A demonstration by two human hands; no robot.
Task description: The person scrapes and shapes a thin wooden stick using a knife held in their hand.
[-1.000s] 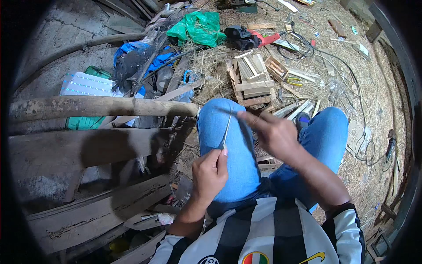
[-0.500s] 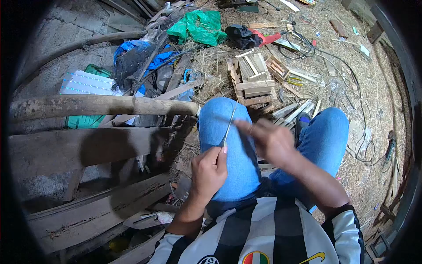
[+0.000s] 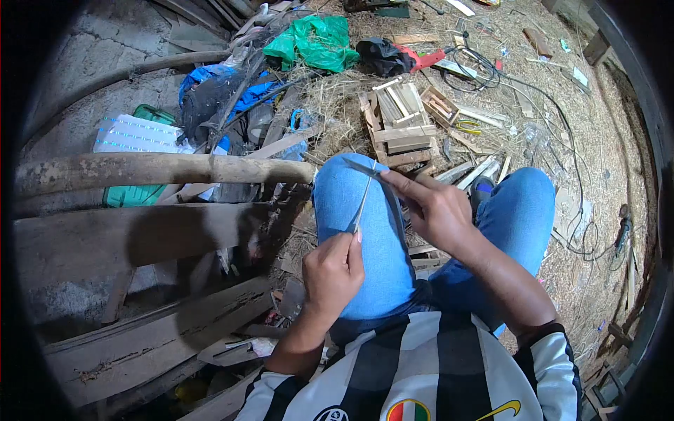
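Observation:
My left hand is closed, thumb on top, around the lower end of a thin narrow strip. The strip stands out above my left jeans knee, and I cannot tell what it is made of. From the closed fingers of my right hand a short, dark, pointed knife blade sticks out to the left; its handle is hidden in the grip. The blade crosses the strip near its far tip, with the right index finger stretched along behind the blade. Whether they touch cannot be made out.
Small wooden crates stand on the straw-strewn ground beyond my knees. Yellow-handled pliers, a red-and-black tool and a black cable lie nearby. A bamboo pole and planks run along the left. Behind lies a green plastic bag.
My right hand has moved slightly up and is sharper now, with the knife blade clearly visible across the strip's far end. My left hand has hardly moved and keeps its hold.

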